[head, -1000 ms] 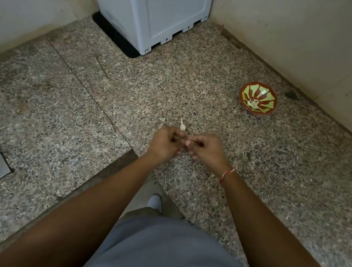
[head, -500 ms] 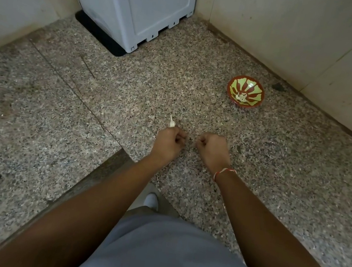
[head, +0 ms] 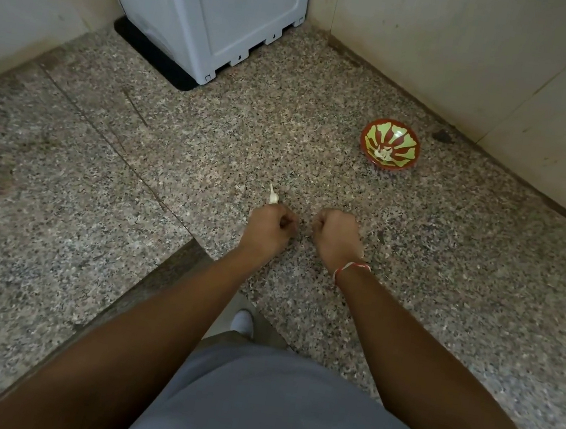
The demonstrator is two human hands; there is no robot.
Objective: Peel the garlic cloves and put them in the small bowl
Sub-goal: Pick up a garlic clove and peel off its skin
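Garlic clove looked light, papery, slippery; pinch its plump base | your left hand held it | right hand fisted, contents unclear | small bowl well apart.

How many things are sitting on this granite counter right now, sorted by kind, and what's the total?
Small bowl, red and green, with pale peeled bits inside: 1
Garlic clove, lying just past the left hand: 1
White appliance at the back: 1
Total: 3
Both hands are curled; whether either hides another clove cannot be told.
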